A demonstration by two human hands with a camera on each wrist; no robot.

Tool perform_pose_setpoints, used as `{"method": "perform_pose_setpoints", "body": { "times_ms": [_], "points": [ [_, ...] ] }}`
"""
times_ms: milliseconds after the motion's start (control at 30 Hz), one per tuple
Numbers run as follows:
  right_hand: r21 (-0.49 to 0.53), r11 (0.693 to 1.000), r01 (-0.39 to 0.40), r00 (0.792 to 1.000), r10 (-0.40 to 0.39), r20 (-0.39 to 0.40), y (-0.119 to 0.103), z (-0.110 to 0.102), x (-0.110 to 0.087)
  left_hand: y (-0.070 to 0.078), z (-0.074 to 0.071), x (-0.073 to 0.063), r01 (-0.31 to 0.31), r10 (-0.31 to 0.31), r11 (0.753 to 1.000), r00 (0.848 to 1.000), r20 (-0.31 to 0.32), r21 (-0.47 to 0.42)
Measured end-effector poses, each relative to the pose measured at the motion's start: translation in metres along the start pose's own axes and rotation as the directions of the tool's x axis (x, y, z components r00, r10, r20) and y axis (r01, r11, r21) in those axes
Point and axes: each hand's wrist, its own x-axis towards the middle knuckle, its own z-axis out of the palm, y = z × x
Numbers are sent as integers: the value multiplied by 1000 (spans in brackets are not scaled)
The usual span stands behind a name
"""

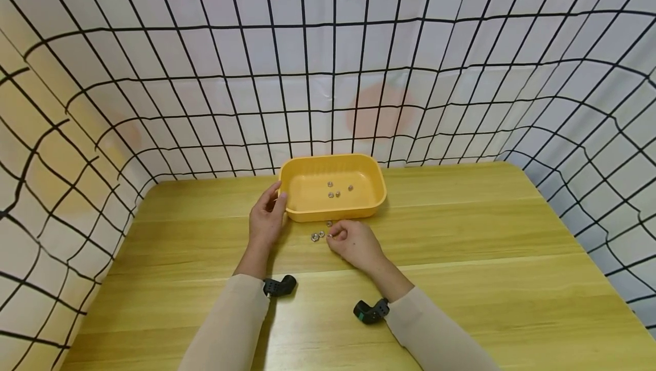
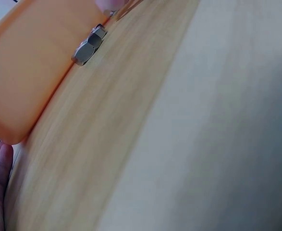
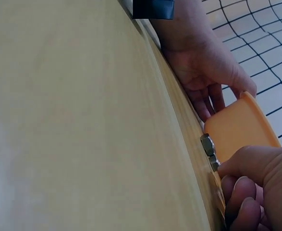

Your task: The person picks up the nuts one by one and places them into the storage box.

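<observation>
A yellow plastic tray (image 1: 335,215) stands on the table, with several small metal nuts (image 1: 351,188) inside it. My left hand (image 1: 266,220) grips the tray's left end, thumb on the rim and fingers along the outside. In front of the tray, my right hand (image 1: 359,244) pinches a small nut (image 1: 330,236) between thumb and fingertips, low over the wood. Just left of those fingertips lie a larger hex nut (image 1: 315,237) and a smaller nut (image 1: 322,234), close together. Another nut (image 1: 329,223) is right by the tray's front wall.
The wooden table (image 1: 487,280) extends to both sides and toward me. Black wire mesh (image 1: 333,69) rises behind the tray and along both sides, with pale sheeting beyond it. Each wrist carries a black strapped camera (image 1: 280,286).
</observation>
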Motion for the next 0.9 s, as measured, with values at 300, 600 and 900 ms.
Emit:
{"method": "perform_pose_setpoints", "body": {
  "times_ms": [300, 600, 900],
  "points": [
    [28, 1000, -1, 999, 0, 45, -2, -7, -8, 1, 0, -1, 9, -9, 1000, 1000, 6, -8],
    [35, 999, -13, 999, 11, 39, -7, -19, -13, 1, 1, 0, 0, 0, 1000, 1000, 3, -7],
    [72, 997, -9, 1000, 8, 22, -20, -35, -16, 1, 1, 0, 5, -5, 1000, 1000, 3, -10]
  ]
}}
